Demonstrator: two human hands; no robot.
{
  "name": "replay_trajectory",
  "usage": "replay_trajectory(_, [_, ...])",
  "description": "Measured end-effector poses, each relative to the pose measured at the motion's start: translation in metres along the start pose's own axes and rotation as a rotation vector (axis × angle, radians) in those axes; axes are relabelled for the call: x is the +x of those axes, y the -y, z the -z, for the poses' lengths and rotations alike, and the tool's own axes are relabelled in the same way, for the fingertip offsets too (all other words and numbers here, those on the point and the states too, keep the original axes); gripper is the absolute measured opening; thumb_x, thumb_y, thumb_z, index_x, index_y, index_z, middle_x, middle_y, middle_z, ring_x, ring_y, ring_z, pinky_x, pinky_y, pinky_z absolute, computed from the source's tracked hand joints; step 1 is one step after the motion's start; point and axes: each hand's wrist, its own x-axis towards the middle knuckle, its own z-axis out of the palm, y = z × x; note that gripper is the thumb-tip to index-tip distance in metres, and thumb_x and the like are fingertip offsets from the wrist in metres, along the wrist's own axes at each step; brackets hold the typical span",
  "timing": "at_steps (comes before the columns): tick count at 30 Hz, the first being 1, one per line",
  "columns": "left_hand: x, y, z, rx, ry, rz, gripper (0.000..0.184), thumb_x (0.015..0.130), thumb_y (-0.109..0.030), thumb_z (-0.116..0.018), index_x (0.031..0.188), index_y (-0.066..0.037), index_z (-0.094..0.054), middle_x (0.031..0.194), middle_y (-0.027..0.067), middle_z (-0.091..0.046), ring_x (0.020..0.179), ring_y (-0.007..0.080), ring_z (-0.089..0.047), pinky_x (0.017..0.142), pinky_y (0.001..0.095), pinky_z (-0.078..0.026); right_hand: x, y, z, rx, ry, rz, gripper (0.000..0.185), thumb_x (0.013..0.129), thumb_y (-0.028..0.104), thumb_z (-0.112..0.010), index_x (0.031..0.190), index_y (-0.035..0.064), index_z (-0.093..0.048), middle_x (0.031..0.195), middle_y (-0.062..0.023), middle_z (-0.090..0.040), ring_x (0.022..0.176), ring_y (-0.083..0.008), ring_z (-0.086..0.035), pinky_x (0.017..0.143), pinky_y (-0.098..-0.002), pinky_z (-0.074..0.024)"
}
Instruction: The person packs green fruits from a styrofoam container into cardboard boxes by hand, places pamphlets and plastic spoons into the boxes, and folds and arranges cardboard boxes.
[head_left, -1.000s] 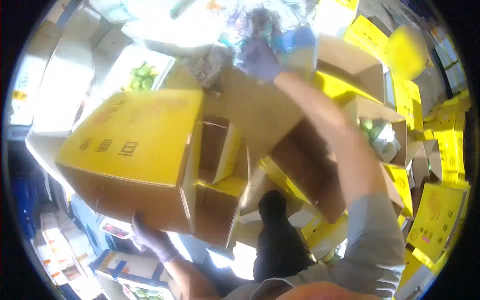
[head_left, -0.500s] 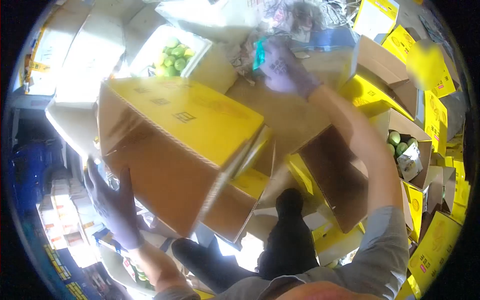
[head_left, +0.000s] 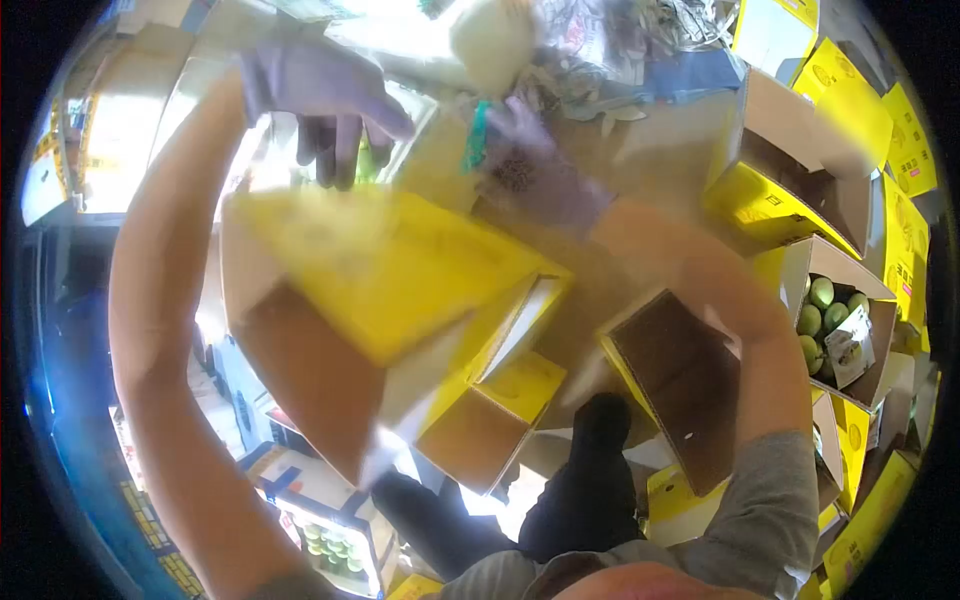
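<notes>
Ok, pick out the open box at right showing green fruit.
The box pictured just below the upper open box: green fruit and a printed sheet show inside it, while the upper open box shows no fruit.

Box (head_left: 420,270): upper face blurred. Right hand (head_left: 545,170), beyond box: blurred; green strip (head_left: 476,135) apparently gripped, type unclear. Fruit (head_left: 371,160) behind box: partly hidden by left hand (head_left: 325,95).

And there's the big yellow-topped carton (head_left: 425,265), tilted and blurred! Just beyond its far edge hangs the gloved left hand (head_left: 325,105), fingers (head_left: 345,150) loosely spread and pointing down. Also beyond the carton, the gloved right hand (head_left: 540,170) holds a teal item (head_left: 478,135), too blurred to name. Right of the carton, an empty brown box (head_left: 680,380); farther right, green fruit (head_left: 833,317) sits boxed.
</notes>
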Motion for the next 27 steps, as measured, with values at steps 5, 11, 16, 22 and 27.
replay_trajectory(5, [0.060,-0.006,-0.026,-0.203,-0.288,-0.222,0.053,0.079,-0.044,-0.066,0.099,0.004,-0.060,0.078,0.0133,-0.065,0.051,0.0148,-0.062,0.040,0.0217,-0.049,0.011,0.018,0.003,-1.090,0.789,0.053,0.038,0.080,0.030,-0.053,0.109,0.0072,-0.055,0.117,-0.0125,-0.048,0.117,-0.0311,-0.035,0.106,-0.0511,-0.0145])
replay_trajectory(11, [0.126,0.008,-0.014,0.426,-0.732,-0.203,0.021,0.078,-0.019,-0.059,0.092,-0.005,-0.066,0.080,0.0110,-0.066,0.067,0.0216,-0.065,0.056,0.0318,-0.050,-0.006,-0.003,0.016,-1.249,0.741,0.392,0.008,0.075,0.020,-0.057,0.080,0.0146,-0.060,0.083,-0.0047,-0.059,0.096,-0.0263,-0.051,0.082,-0.0499,-0.0404])
replay_trajectory(16, [0.182,0.037,0.027,0.603,-1.162,-0.075,0.029,0.079,-0.018,-0.050,0.106,-0.017,-0.061,0.097,0.0146,-0.065,0.089,0.0310,-0.062,0.077,0.0425,-0.049,-0.046,-0.013,0.097,0.198,0.247,-0.565,0.008,0.076,0.024,-0.059,0.073,0.0174,-0.056,0.078,0.0002,-0.056,0.084,-0.0188,-0.054,0.079,-0.0420,-0.0469])
replay_trajectory(22, [0.245,0.077,0.008,0.976,-0.859,-0.010,0.059,0.082,-0.014,-0.044,0.137,-0.017,-0.024,0.091,0.0176,-0.065,0.081,0.0294,-0.064,0.064,0.0422,-0.050,-0.013,0.041,0.241,-1.228,0.702,0.056,0.030,0.080,0.034,-0.061,0.100,0.0131,-0.059,0.104,-0.0080,-0.057,0.103,-0.0246,-0.051,0.099,-0.0395,-0.0343])
replay_trajectory(27, [0.257,0.096,-0.008,0.699,-0.629,-0.003,0.085,0.079,-0.017,-0.049,0.144,-0.013,0.006,0.090,0.0206,-0.064,0.077,0.0286,-0.065,0.059,0.0433,-0.049,-0.013,0.079,0.337,-1.545,0.646,-0.357,0.045,0.083,0.037,-0.059,0.118,0.0103,-0.052,0.120,-0.0128,-0.053,0.116,-0.0320,-0.045,0.101,-0.0416,-0.0324])
